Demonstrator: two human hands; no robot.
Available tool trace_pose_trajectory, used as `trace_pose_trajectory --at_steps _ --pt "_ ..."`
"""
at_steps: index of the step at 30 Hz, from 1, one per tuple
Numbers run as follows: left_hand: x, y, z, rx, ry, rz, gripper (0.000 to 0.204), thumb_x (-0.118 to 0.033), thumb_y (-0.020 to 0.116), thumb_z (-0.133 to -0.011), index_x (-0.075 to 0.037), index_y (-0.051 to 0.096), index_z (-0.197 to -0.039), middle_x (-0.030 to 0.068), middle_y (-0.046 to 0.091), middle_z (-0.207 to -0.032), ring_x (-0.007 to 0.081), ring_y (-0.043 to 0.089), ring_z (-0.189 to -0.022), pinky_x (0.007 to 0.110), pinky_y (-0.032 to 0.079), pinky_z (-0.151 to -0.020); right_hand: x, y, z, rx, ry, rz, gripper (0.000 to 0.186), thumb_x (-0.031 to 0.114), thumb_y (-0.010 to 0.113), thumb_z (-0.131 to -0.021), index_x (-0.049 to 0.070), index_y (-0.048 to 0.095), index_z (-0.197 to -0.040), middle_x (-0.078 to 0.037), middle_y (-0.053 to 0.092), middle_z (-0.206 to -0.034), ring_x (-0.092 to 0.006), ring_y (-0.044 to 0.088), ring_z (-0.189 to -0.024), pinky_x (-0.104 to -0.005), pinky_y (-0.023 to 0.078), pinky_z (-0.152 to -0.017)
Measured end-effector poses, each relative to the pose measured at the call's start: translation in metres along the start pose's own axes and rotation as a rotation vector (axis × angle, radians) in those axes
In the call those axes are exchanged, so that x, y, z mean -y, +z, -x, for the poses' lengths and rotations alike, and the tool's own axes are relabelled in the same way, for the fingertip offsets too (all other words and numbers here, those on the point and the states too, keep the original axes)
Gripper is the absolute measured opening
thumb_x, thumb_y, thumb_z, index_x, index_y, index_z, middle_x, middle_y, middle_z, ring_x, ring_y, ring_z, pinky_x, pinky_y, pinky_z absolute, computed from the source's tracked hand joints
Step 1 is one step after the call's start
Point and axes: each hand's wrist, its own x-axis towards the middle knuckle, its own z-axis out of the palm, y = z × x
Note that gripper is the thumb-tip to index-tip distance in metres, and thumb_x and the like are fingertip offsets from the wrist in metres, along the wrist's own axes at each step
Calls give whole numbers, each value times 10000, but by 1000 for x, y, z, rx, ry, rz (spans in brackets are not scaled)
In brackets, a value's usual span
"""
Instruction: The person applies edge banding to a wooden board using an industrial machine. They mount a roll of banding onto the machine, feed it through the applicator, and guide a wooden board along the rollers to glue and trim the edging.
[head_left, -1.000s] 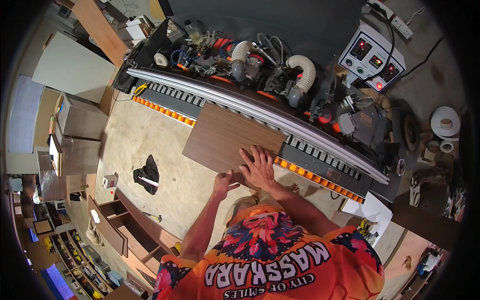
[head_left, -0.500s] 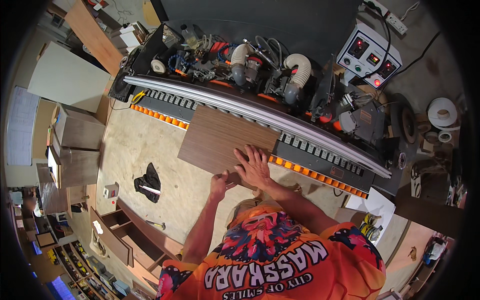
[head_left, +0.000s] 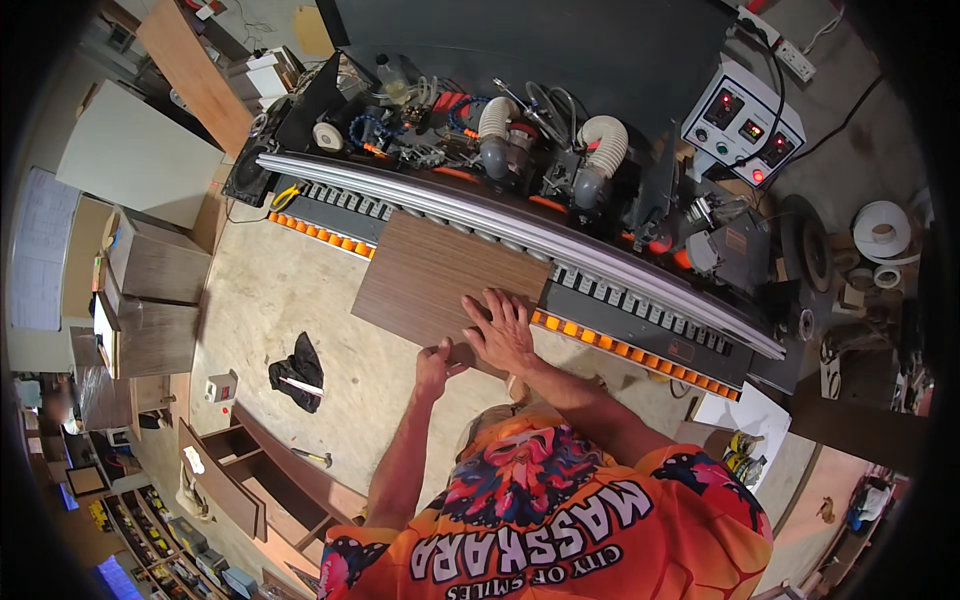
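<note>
A brown wood-grain panel (head_left: 435, 270) lies flat on the roller support of an edge banding machine (head_left: 545, 200), its far side under the long silver rail. My right hand (head_left: 503, 335) rests on top of the panel near its right end, fingers spread. At the near edge, my left hand (head_left: 434, 370) grips the panel with the thumb on top; its other fingers are partly hidden under the edge. Orange rollers (head_left: 625, 352) show on both sides of the panel.
A control box (head_left: 742, 125) with lit red displays stands at the back right. Yellow-handled pliers (head_left: 285, 197) lie at the machine's left end. Black cloth (head_left: 297, 372) and a hammer (head_left: 313, 456) are on the floor. Wooden cabinets (head_left: 155, 335) stand at left.
The panel has slid slightly left along the machine, and both hands have moved with it. Their hold looks the same. The view has shifted a little.
</note>
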Motion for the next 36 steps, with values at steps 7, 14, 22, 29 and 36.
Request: trace_pose_trajectory --at_steps 7,14,22,29,36 --pt "-10 -15 -3 -25 16 30 497 -330 605 -1063 156 585 -1167 208 693 -1055 293 730 -899 430 663 -778 15 7 -14 26 6 10 673 543 508 -1017 270 373 -1616 -158 368 -1582 -330 348 -1461 -555 305 -1153" --pt "-27 -28 -7 -51 -7 1 481 -292 588 -1063 167 581 -1207 232 702 -1106 324 739 -949 464 664 -799 26 15 -28 43 8 -12 669 538 504 -1020 257 376 -1614 -166 365 -1583 -334 345 -1465 -558 299 -1155" --pt "-41 -43 -15 -24 8 17 502 -297 564 -1072 179 574 -1231 231 707 -1121 331 736 -977 488 649 -851 39 21 -44 33 -6 -14 662 517 493 -1029 237 368 -1616 -185 378 -1574 -347 355 -1460 -570 295 -1154" --pt "-47 -66 -28 -53 18 6 484 -320 580 -1065 135 601 -1230 210 716 -1107 312 737 -950 464 653 -816 51 27 -61 42 -18 -34 672 503 490 -1034 214 349 -1625 -198 381 -1569 -368 349 -1463 -588 289 -1158" --pt "-62 -74 -33 -77 -13 1 427 -303 601 -1052 101 606 -1188 174 698 -1074 292 731 -931 462 658 -809 60 39 -77 45 -23 -55 672 485 541 -1011 223 387 -1610 -206 342 -1580 -385 339 -1453 -605 286 -1142"
